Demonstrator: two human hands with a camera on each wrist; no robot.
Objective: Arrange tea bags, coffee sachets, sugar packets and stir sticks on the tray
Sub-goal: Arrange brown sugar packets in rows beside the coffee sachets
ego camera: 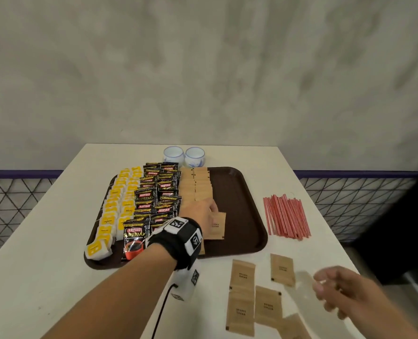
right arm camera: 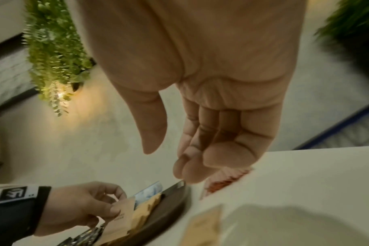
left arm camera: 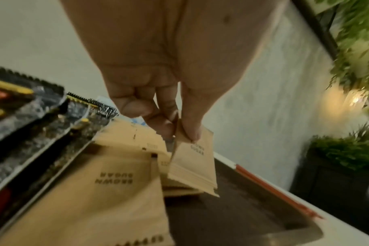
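White table (ego camera: 44,241) against mottled grey wall (ego camera: 203,69), hanging greenery (right arm camera: 53,50).

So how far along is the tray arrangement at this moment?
Done: tea bags and coffee sachets stand in rows on the tray, with a row of sugar packets begun beside them. In hand: the left hand pinches one sugar packet at the row's near end; the right hand is empty above the loose packets on the table. Left: those packets and all the stir sticks.

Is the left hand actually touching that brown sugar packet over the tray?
Touching. The left wrist view shows the left hand pinching the sugar packet between thumb and fingers.
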